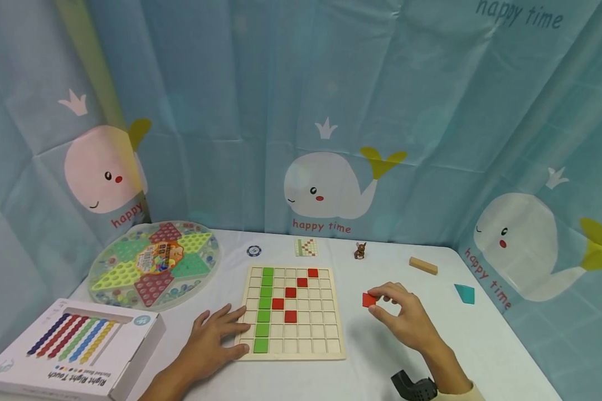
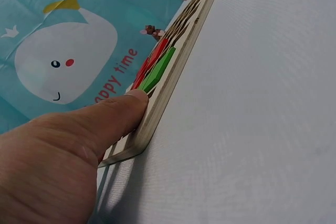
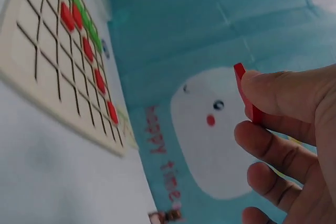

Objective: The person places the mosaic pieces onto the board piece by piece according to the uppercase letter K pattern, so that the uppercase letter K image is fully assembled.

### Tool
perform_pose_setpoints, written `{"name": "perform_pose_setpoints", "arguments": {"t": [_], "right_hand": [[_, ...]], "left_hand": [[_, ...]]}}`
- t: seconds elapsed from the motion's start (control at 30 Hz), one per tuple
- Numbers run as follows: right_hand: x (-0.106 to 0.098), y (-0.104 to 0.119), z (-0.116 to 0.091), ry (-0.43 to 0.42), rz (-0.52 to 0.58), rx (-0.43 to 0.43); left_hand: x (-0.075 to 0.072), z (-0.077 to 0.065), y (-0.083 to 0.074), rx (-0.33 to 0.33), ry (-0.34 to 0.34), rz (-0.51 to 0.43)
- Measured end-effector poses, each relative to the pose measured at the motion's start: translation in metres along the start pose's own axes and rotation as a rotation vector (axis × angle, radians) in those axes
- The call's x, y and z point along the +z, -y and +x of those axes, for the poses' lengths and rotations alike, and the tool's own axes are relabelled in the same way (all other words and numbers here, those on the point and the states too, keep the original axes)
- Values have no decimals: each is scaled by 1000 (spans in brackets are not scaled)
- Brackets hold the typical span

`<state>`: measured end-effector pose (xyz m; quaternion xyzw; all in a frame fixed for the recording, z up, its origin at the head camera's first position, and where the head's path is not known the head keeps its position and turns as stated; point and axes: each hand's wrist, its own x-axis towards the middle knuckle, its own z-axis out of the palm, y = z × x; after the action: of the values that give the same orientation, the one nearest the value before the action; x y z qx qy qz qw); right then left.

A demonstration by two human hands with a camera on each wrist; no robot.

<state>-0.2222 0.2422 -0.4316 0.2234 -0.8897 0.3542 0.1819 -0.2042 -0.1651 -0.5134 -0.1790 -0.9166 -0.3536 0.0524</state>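
Observation:
A square wooden grid board (image 1: 317,328) lies on the white table, with a column of green tiles (image 1: 264,303) near its left side. Several red tiles (image 1: 291,292) form a slanting line, and one more sits below it. My left hand (image 1: 208,342) rests along the board's left edge, fingers spread; in the left wrist view its thumb (image 2: 113,116) touches the board's rim beside a green tile. To the right of the board, my right hand (image 1: 406,317) pinches a red square tile (image 1: 368,300) between thumb and fingers, above the table.
A small pattern card (image 1: 306,248), a poker chip (image 1: 254,251) and a brown animal figurine (image 1: 360,250) lie behind the board. A wooden block (image 1: 423,265) and a teal piece (image 1: 465,293) are at right. A round marble board (image 1: 155,264) and a white box (image 1: 75,348) stand at left.

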Motion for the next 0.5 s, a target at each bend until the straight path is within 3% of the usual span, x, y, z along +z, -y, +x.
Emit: {"name": "perform_pose_setpoints", "arguments": {"t": [0.5], "right_hand": [[50,35,7,112,170,2]], "left_hand": [[-1,-1,0,-6,5,-18]]}}
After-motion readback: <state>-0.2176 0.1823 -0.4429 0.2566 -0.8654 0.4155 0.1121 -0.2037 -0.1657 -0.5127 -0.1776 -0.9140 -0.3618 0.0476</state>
